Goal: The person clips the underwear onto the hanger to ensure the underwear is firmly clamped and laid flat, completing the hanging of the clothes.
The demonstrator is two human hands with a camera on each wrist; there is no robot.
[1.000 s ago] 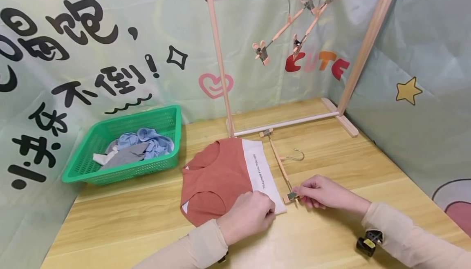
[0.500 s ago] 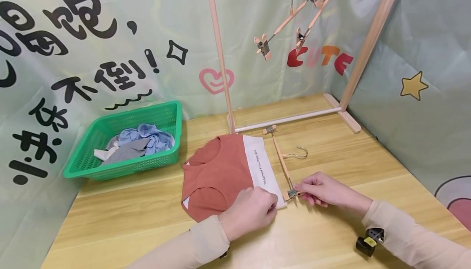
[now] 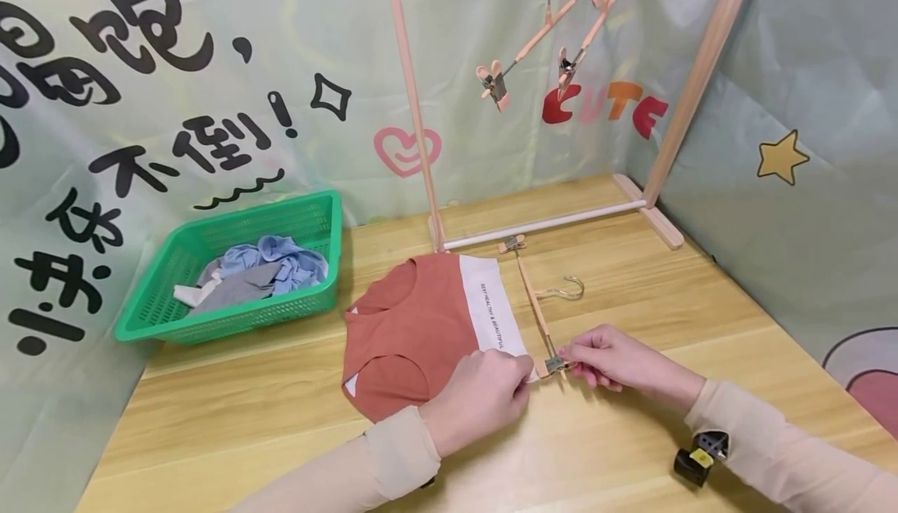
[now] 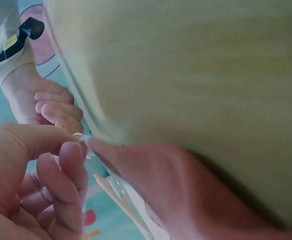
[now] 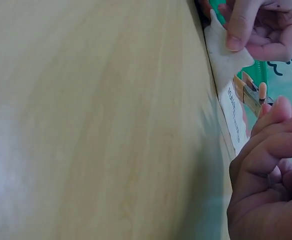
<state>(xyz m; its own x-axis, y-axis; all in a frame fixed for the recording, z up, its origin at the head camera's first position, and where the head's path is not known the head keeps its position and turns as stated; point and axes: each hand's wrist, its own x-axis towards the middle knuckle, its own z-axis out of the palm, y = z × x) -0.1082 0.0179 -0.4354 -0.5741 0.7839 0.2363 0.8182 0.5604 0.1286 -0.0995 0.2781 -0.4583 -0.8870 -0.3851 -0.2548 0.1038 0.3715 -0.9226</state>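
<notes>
Rust-red underpants (image 3: 414, 326) with a white, printed waistband (image 3: 491, 302) lie flat on the table, waistband to the right. My left hand (image 3: 480, 396) pinches the near corner of that waistband between thumb and forefinger; in the left wrist view the red cloth (image 4: 161, 180) rises toward the fingertips. A clip hanger (image 3: 535, 298) lies along the waistband, hook pointing right. With thumb and fingers, my right hand (image 3: 617, 361) pinches the hanger's near clip (image 3: 554, 365). The waistband corner (image 5: 223, 55) shows in the right wrist view beside the clip; whether the clip's mouth is open is unclear.
A green basket (image 3: 231, 326) with blue, grey and white clothes (image 3: 266, 267) stands at the back left. Behind the hanger is a wooden rack (image 3: 414, 107), from which two more clip hangers (image 3: 550, 26) hang. A printed cloth backdrop (image 3: 302, 30) encloses the table.
My left hand has shifted slightly up, lifting the waistband's near corner closer to the clip. My right hand keeps its grip on the clip, and the hanger has barely moved.
</notes>
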